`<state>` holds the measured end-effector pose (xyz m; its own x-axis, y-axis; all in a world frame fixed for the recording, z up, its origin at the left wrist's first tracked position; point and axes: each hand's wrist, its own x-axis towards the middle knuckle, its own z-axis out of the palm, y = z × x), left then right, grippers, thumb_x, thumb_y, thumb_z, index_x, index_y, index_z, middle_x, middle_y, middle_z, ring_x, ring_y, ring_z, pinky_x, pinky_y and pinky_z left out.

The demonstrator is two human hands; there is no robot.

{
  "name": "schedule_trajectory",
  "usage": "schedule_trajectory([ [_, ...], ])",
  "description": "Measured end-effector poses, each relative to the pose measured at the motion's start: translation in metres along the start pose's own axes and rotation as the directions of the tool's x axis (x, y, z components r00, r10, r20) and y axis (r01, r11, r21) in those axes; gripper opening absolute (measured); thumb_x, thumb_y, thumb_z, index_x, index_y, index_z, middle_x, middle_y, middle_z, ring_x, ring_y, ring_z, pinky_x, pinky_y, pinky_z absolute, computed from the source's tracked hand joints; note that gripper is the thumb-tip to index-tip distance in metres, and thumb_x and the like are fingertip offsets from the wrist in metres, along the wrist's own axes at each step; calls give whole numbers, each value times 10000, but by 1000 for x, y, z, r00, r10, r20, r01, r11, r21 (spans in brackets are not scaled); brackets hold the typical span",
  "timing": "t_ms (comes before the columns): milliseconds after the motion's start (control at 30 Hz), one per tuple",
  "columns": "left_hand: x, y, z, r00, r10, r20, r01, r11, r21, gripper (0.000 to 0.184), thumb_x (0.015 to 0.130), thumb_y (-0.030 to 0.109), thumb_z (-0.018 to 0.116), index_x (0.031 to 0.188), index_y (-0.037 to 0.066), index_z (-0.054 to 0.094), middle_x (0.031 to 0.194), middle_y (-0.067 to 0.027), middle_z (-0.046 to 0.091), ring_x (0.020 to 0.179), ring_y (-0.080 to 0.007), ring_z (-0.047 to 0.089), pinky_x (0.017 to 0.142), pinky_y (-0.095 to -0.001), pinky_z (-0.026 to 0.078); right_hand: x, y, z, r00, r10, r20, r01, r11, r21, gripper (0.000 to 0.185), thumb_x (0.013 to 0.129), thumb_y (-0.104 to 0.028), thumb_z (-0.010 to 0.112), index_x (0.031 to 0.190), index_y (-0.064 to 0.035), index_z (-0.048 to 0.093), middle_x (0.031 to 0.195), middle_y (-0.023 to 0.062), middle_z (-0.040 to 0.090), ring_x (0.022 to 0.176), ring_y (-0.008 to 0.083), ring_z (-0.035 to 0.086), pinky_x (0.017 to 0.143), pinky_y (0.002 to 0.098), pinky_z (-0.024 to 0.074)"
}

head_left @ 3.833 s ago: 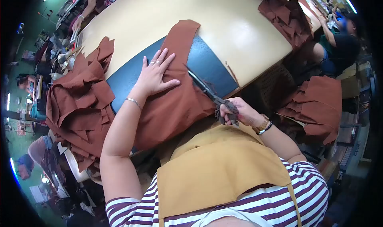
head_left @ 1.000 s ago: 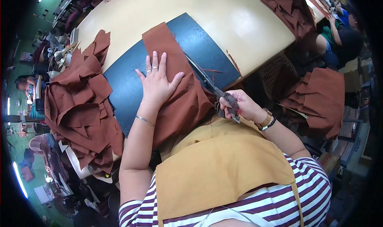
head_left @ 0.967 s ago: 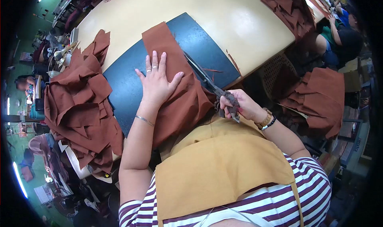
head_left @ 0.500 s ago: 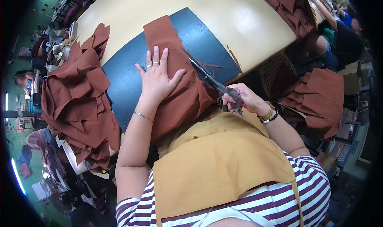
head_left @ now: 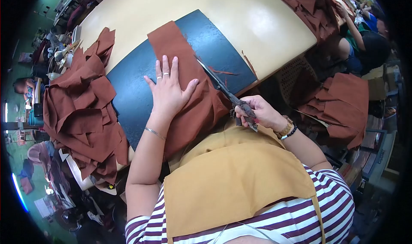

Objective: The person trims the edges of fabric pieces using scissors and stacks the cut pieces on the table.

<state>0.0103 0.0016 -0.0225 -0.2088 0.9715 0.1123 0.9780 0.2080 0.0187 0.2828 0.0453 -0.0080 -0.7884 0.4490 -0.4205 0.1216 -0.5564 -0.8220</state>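
Observation:
My left hand (head_left: 168, 89) lies flat with spread fingers on a rust-brown cloth piece (head_left: 189, 119), pressing it on a dark blue board (head_left: 133, 81). The cloth's narrow end points away from me, and its lower part reaches the front edge near my apron. In my right hand (head_left: 259, 112) are long scissors (head_left: 221, 84) with cloth-wrapped handles. Their blades lie along the right edge of the cloth, pointing up and left. Thin brown scraps (head_left: 225, 72) lie on the board to the right of the blades.
A heap of brown cloth (head_left: 81, 115) covers the left side of the pale table (head_left: 257, 25). More brown cloth (head_left: 309, 10) hangs at the table's far right. Another stack (head_left: 341, 106) sits at the right, off the table. A person (head_left: 365, 42) is at the upper right.
The cloth has been turned and shifted on the board since the oldest frame, baring more of the board at left. My left hand has moved with it. Thin scraps now lie right of the scissors.

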Motion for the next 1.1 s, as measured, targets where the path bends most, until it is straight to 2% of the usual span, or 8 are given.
schedule_trajectory([
  [133,-5,9,-4,1000,11,26,-12,1000,19,821,855,630,471,1470,127,268,1531,-166,211,1416,-359,173,1017,-716,149,3,-5,1,998,48,-29,-49,998,-49,122,894,-159,611,881,-40,636,738,-11,594,593,44,551,541,192,460],
  [233,-8,11,-4,1000,0,24,0,1000,17,824,855,631,469,1472,126,263,1532,-166,207,1417,-357,172,1016,-717,147,3,1,4,998,-4,-59,4,1000,8,132,893,-178,616,883,-48,639,734,-16,594,588,43,545,540,187,452],
  [333,-8,12,-3,1000,-15,24,15,1000,7,825,855,630,470,1472,122,263,1532,-171,205,1417,-358,173,1017,-717,145,0,2,11,995,-55,-82,53,998,-25,262,896,-281,643,781,-51,598,632,10,593,538,62,573,486,195,437],
  [433,-9,13,-4,1000,-13,26,13,1000,-5,823,855,625,473,1470,118,266,1532,-175,203,1416,-360,175,1017,-717,143,-2,3,11,995,-49,-85,49,999,-6,261,896,-286,642,788,-53,593,643,8,594,544,62,575,495,195,447],
  [533,-13,17,-7,999,5,32,-5,1000,-8,821,855,621,477,1468,116,270,1530,-179,206,1415,-362,179,1016,-716,142,0,5,7,998,5,-60,-1,998,65,190,896,-237,636,913,-49,645,750,-9,601,602,51,563,541,202,477],
  [733,-20,24,-9,999,16,35,-16,1000,-19,816,853,611,488,1467,118,273,1526,-182,215,1414,-365,180,1016,-716,140,2,7,10,994,-16,-107,21,999,46,211,912,-247,615,940,-40,643,762,-9,604,614,47,568,551,204,485],
  [833,-19,24,-9,999,12,43,-11,1000,-25,816,852,610,489,1467,118,274,1526,-182,216,1414,-364,179,1013,-717,142,0,8,9,997,-48,-68,49,999,11,208,914,-240,613,951,-38,643,768,-11,604,626,45,571,557,204,486],
  [1100,-30,31,-12,997,66,47,-66,998,-17,826,845,618,492,1463,113,279,1522,-188,219,1413,-361,184,1006,-721,150,3,3,13,993,-10,-116,22,995,100,185,902,-226,633,951,-48,648,780,-11,601,626,55,573,557,205,485],
])
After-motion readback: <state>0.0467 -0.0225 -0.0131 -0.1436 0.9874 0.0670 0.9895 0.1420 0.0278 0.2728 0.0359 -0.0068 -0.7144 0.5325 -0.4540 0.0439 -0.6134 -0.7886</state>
